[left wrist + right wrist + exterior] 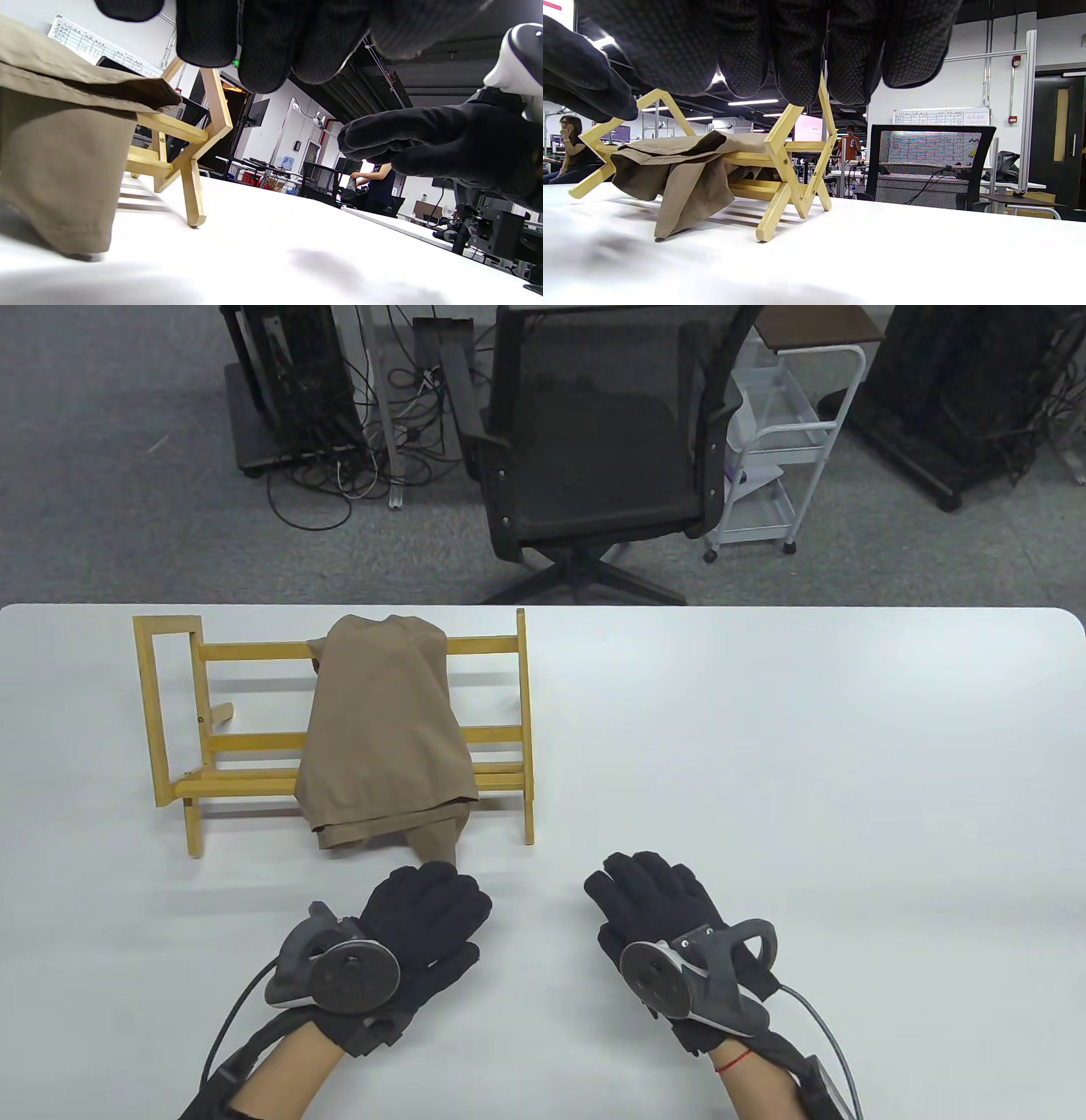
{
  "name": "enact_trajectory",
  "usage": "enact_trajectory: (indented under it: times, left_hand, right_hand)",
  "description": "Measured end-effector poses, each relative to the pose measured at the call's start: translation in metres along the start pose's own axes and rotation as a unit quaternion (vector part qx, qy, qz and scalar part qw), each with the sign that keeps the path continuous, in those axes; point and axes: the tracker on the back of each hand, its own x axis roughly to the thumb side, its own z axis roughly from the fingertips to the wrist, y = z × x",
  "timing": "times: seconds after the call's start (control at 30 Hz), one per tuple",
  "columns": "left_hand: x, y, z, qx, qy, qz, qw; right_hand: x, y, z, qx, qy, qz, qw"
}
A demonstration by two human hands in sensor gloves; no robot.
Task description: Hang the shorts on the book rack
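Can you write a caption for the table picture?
Tan fabric shorts draped over a yellow wooden book rack, two black-gloved hands nearby.

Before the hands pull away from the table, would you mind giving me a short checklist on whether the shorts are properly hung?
1. Shorts draped over the book rack's top rail: ok.
2. Cloth hangs on both sides of the rail: ok, as the right wrist view shows.
3. Front hem clear of the table: not ok, it touches the surface.
4. Rack standing on its feet: ok.
5. Left hand free of the cloth: cannot tell, its fingertips are very close to the hem.
6. Right hand empty: ok.
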Motion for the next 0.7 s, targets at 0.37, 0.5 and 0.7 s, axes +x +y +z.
enact_trajectory:
  times: [0.37, 0.5, 0.7]
  left_hand:
    - [-0.0006, -0.0008, -0.0004, -0.005, 0.002, 0.006, 1.000]
    - [-0.0006, -0.0016, -0.0008, -0.008, 0.003, 0.007, 1.000]
    - [-0.0009, -0.0030, -0.0013, -0.013, 0.003, 0.009, 1.000]
  right_hand:
    - [0.0002, -0.0007, -0.0005, 0.002, 0.001, 0.001, 1.000]
    - [-0.0003, -0.0006, -0.0005, 0.001, 0.002, 0.001, 1.000]
    - [-0.0004, -0.0005, -0.0006, 0.001, 0.002, 0.001, 1.000]
